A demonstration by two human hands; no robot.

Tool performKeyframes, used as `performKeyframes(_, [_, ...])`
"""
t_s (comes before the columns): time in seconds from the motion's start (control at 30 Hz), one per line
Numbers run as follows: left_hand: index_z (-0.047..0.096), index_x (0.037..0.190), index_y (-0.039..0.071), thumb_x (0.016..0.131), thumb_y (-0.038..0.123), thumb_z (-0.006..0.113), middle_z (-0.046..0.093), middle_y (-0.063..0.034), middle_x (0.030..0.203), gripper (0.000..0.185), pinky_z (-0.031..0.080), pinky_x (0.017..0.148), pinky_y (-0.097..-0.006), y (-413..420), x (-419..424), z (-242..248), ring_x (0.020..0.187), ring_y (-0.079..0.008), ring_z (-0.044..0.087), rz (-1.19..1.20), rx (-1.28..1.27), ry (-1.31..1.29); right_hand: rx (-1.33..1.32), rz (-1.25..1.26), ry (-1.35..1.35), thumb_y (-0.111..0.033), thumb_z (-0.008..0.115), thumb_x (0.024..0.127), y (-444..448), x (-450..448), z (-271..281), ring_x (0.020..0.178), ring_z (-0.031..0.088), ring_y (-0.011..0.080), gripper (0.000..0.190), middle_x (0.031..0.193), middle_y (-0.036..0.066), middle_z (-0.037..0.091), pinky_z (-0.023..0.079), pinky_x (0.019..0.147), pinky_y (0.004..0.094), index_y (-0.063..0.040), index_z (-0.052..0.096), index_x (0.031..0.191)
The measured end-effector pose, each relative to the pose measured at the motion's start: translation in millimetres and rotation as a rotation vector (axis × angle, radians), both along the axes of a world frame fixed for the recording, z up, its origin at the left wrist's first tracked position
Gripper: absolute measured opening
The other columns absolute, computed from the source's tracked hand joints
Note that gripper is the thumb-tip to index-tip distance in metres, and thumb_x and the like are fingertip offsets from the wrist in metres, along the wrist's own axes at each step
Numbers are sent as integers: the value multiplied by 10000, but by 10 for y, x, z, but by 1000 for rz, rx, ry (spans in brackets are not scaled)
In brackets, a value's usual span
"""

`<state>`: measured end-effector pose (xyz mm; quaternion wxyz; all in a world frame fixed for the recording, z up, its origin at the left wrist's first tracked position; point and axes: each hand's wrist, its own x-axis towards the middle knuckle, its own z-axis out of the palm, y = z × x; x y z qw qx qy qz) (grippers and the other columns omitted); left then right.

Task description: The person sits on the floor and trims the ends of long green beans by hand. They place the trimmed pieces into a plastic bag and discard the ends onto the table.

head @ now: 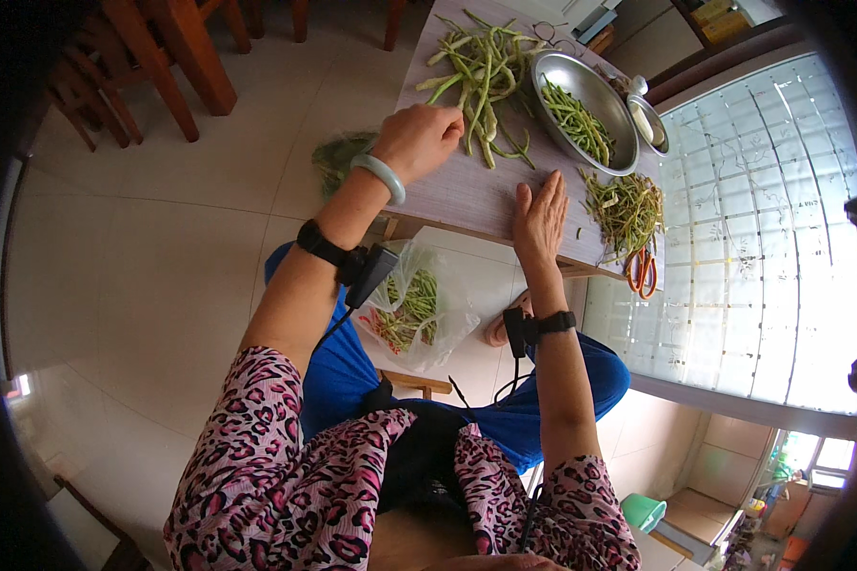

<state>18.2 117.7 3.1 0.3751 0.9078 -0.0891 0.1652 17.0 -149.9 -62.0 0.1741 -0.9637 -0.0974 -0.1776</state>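
Note:
My left hand (420, 140), a pale bangle at its wrist, is curled at the near left of a tabletop (464, 203), beside a pile of long green beans (482, 78). Whether its fingers hold a bean end cannot be told. My right hand (543, 218) lies flat on the table's near edge, fingers together, thumb a little apart, holding nothing. Beyond it a steel bowl (555, 64) holds cut green bean pieces (578, 118). Right of that hand is a heap of thin bean trimmings (625, 214), with orange-handled scissors (641, 275) partly under it.
A small metal bowl (660, 143) with a pale item stands by the steel bowl. Eyeglasses (548, 32) lie at the far edge. Below the table, a clear plastic bag (457, 321) holds more beans. Wooden chairs (186, 57) stand at the upper left.

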Motion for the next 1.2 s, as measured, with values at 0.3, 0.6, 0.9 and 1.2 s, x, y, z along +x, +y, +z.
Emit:
performKeyframes(0.3, [662, 949, 94, 923, 211, 637, 694, -127, 830, 122, 503, 670, -439, -85, -2, 70, 767, -347, 664, -7, 26, 18, 283, 154, -6, -316, 458, 1084, -276, 89, 9, 1405, 419, 444, 591, 1546, 296, 390, 352, 1165, 434, 56, 344, 1529])
performKeyframes(0.6, [647, 909, 95, 931, 234, 607, 682, -129, 815, 145, 502, 658, -467, -114, 126, -88, 764, -373, 648, -3, -6, -113, 264, 77, -83, -276, 491, 1075, -1328, 485, 3, 1293, 568, 344, 443, 1428, 183, 580, 443, 1082, 402, -67, 513, 1466])
performKeyframes(0.9, [633, 836, 42, 918, 196, 582, 655, -197, 779, 182, 493, 668, -512, -200, 79, -194, 755, -398, 637, -13, 36, -49, 244, 772, 546, -30, 623, 960, -500, -1212, -510, 894, 710, 317, 96, 1007, 135, 717, 579, 784, 384, -26, 675, 1041])
performKeyframes(1.2, [631, 810, 33, 881, 145, 611, 653, -205, 794, 134, 495, 688, -493, -190, 132, -299, 777, -403, 639, -1, 69, -108, 19, 784, 994, -136, 597, 966, -358, -1306, -2472, 923, 684, 426, 207, 1001, 190, 712, 558, 812, 495, -12, 646, 1124])
